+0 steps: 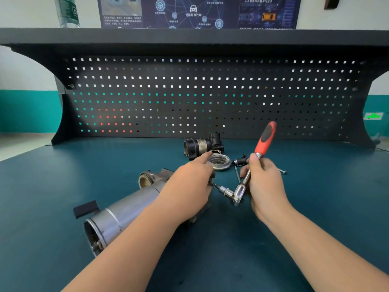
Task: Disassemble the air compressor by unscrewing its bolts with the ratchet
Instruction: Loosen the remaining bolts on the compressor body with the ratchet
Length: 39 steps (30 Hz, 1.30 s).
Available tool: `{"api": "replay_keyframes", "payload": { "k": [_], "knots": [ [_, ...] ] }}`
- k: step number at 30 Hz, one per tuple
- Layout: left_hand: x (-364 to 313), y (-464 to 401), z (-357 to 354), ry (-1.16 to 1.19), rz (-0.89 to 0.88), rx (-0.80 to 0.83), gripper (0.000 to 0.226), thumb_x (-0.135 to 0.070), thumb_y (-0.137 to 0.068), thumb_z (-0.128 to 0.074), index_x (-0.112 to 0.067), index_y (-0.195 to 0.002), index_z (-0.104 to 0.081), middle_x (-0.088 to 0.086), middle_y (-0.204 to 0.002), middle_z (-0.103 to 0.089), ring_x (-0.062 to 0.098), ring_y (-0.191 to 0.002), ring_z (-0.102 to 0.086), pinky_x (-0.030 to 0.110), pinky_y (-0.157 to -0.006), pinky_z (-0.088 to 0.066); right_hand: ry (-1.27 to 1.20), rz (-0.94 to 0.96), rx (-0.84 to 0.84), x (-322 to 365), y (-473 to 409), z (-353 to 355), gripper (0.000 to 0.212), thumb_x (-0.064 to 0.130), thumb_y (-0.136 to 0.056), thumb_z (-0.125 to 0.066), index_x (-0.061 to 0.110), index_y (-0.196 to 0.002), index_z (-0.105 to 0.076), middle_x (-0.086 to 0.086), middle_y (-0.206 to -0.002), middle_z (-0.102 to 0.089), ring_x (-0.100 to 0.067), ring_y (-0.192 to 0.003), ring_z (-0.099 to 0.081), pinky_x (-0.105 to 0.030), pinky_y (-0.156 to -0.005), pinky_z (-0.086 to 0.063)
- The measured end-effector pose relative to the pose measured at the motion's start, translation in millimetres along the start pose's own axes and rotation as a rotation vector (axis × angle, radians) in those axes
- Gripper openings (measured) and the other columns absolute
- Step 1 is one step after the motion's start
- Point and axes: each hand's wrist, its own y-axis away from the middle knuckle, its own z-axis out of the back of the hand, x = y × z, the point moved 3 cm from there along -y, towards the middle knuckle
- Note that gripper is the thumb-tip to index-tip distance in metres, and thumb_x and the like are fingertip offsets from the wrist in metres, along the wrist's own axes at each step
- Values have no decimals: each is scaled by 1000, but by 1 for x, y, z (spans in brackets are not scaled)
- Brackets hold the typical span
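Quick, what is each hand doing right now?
Left hand: rests on the air compressor, index finger straight; whether the other fingers grip anything cannot be told.
Right hand: closed around the ratchet.

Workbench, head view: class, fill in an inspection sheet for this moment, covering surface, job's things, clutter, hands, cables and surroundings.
Surface: teal bench mat.
Job's things: silver compressor body lying on its side; ratchet, red handle up, socket end pointing at the body.
Clutter: black motor part, round metal cover, loose bolt.
Hands: left hand rests on the body, index finger extended; right hand grips the ratchet shaft.
Cables: nothing seen.
Surroundings: black pegboard, shelf with bottle, wall poster.
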Motion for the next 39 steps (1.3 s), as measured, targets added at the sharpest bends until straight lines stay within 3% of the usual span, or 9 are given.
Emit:
{"api": "replay_keyframes", "payload": {
  "k": [6, 12, 16, 19, 22, 27, 30, 33, 39],
  "knots": [
    [-5, 0, -4, -93, -61, 4, 23, -28, -93, -49, -20, -107, -66, -8, -124, -57, 19, -106, -57, 36, -87, -47, -30, -15, -6, 6, 4, 3, 26, 28, -100, -42, 14, -79, -50, 9, -49, -52, -12, -50, -41, -29, -52, -33],
    [-13, 9, -1, -101, -183, -165, 19, -38, -89, -58, -26, -98, -69, -9, -101, -66, 16, -96, -62, 30, -81, -49, -13, -23, -52, 14, 3, 12, 27, 26, -99, -43, 14, -77, -51, 9, -46, -48, -5, -39, -35, -27, -50, -30],
    [-24, 13, 17, -142, -312, -371, 10, -30, -78, -71, -21, -75, -71, -5, -66, -67, 21, -57, -63, 24, -51, -49, -121, -56, -22, 29, -4, 20, 26, 26, -99, -44, 16, -78, -53, 9, -44, -48, -7, -37, -33, -26, -47, -27],
    [-23, -4, 20, -266, -77, -190, 15, -35, -93, -54, -22, -92, -61, 0, -83, -65, 26, -76, -61, 31, -56, -37, -351, -112, -68, 39, -18, 39, 26, 25, -100, -46, 16, -76, -52, 6, -46, -50, -7, -36, -37, -23, -43, -29],
    [-20, -39, 15, -202, 108, -94, 10, -28, -90, -59, -20, -95, -63, 4, -89, -63, 27, -76, -54, 32, -61, -39, -402, -101, -307, 40, -36, 64, 25, 26, -99, -44, 20, -75, -48, 11, -43, -52, -3, -37, -43, -23, -47, -32],
    [-44, -102, -36, -165, 136, 263, 17, -19, -88, -62, -8, -101, -62, 11, -99, -60, 29, -88, -58, 32, -70, -45, -260, -156, -564, 7, -51, 82, 27, 28, -100, -36, 21, -73, -35, -2, -68, -55, -16, -56, -48, -30, -61, -38],
    [-44, -120, -67, -235, 175, 449, 31, -18, -89, -60, -3, -116, -55, 9, -107, -57, 29, -102, -59, 33, -82, -49, -180, -185, -582, -6, -57, 83, 26, 28, -100, -35, 19, -75, -35, -11, -86, -58, -25, -70, -52, -34, -68, -39],
    [-41, -127, -74, -329, 156, 499, 36, -22, -91, -59, -3, -121, -55, 5, -96, -55, 25, -94, -56, 30, -79, -47, -155, -158, -573, -6, -61, 82, 20, 28, -100, -36, 11, -90, -40, -12, -89, -57, -27, -71, -52, -35, -67, -39],
    [-41, -120, -21, -248, 131, 425, 36, -35, -95, -50, -4, -83, -64, 4, -75, -61, 20, -71, -53, 25, -57, -41, -154, -204, -370, 7, -42, 57, 26, 28, -99, -37, 18, -74, -42, -1, -64, -57, -15, -50, -47, -26, -53, -38]
  ]
}}
